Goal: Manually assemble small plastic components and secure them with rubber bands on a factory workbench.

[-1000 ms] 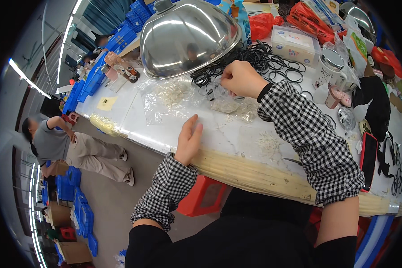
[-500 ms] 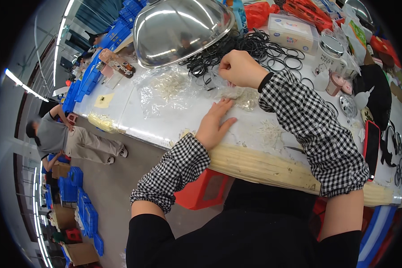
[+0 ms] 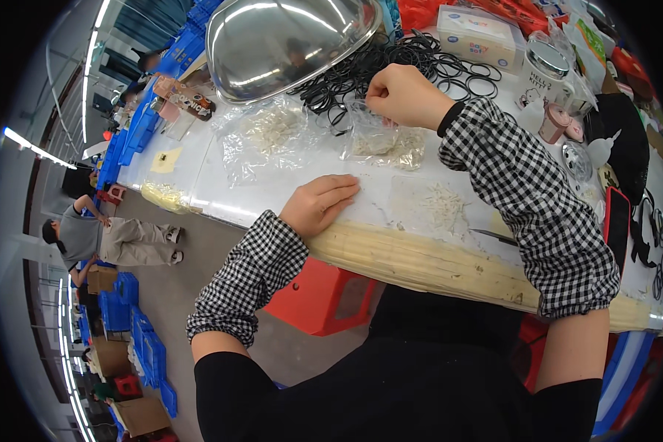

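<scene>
- Strip lights [image 3: 37,148] glow at ten o'clock from the person, who works at a white worktop [image 3: 212,184] with a yellow-covered front edge [image 3: 420,258].
- At one o'clock lies the clear bag [image 3: 401,155], just under the right hand [image 3: 405,96], whose thumb and fingers are drawn together, seemingly on its upper film; the fingertips are partly hidden, so whether they pinch anything else cannot be told.
- The left hand [image 3: 318,205] lies loosely extended, fingers together and holding nothing, between seven and eight o'clock from the bag, near the front edge.
- For a sure hold, the pinch probably does best with a little film at a time, raised gently so that nothing spills.
- Thin film likely slides on so smooth a top; the left hand could steady the bag's lower part.
- A high wrist would help keep the checked sleeve [image 3: 530,199] off the loose pale pieces [image 3: 443,208], near five o'clock from the bag.
- In looks, the bag is transparent, crumpled and glossy, with small off-white contents [image 3: 372,147] bunched low inside.
- At nine o'clock from it, a second bag [image 3: 269,132] spreads flatter around a similar pale heap.
- Black bands [image 3: 405,53] tangle at twelve.
</scene>
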`<act>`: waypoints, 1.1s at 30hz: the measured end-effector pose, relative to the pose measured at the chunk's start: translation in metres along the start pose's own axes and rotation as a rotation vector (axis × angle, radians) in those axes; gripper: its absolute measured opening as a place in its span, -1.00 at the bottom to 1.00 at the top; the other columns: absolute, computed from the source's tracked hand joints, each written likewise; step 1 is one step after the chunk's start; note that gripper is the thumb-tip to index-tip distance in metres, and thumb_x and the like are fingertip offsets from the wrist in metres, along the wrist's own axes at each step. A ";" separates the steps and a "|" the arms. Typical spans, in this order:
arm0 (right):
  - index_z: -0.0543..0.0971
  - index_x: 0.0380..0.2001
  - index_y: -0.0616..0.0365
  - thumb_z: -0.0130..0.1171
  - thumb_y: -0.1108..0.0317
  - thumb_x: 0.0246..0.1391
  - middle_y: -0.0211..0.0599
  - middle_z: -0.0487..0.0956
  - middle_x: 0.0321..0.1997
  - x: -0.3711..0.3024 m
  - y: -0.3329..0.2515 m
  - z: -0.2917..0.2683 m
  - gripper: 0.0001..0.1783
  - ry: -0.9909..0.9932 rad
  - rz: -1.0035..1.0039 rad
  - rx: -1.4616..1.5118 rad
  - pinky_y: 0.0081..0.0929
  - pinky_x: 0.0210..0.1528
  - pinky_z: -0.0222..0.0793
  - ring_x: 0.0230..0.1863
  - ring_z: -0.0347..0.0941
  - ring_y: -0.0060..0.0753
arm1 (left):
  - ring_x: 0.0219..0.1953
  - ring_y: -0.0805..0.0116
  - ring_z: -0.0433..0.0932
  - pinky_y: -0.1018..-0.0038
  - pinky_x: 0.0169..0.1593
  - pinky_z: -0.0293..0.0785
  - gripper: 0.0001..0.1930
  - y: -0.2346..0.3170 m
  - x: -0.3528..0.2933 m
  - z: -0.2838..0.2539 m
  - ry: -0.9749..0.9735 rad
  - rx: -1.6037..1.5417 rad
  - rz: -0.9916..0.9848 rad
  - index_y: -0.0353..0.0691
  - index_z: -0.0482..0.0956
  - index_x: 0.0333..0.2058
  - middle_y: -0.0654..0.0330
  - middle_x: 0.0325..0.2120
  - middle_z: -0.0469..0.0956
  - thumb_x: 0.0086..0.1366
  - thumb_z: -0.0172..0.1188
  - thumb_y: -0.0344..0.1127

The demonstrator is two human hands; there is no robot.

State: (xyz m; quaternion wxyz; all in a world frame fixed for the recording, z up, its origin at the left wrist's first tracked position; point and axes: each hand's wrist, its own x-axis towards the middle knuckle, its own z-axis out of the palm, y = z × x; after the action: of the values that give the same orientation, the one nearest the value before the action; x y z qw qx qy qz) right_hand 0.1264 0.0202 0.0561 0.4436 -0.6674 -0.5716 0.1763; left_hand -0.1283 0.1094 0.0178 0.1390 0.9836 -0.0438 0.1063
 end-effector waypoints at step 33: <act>0.55 -0.42 0.33 0.23 0.61 -0.15 -0.21 0.47 -0.53 -0.227 -0.091 -0.088 -0.86 0.054 0.080 -0.179 -0.61 -0.47 0.36 -0.53 0.46 -0.40 | 0.00 0.08 0.47 0.39 0.02 0.50 -0.59 -0.016 -0.023 -0.016 -0.121 0.276 0.249 -0.42 0.42 -0.03 -0.03 -0.07 0.46 0.09 0.02 -0.46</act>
State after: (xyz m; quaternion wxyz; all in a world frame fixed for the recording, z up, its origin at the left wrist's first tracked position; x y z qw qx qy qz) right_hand 0.0714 -0.2275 0.1147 0.3898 -0.7312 -0.5459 0.1241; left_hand -0.1523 0.1309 0.0236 -0.0144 0.9849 -0.1584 0.0685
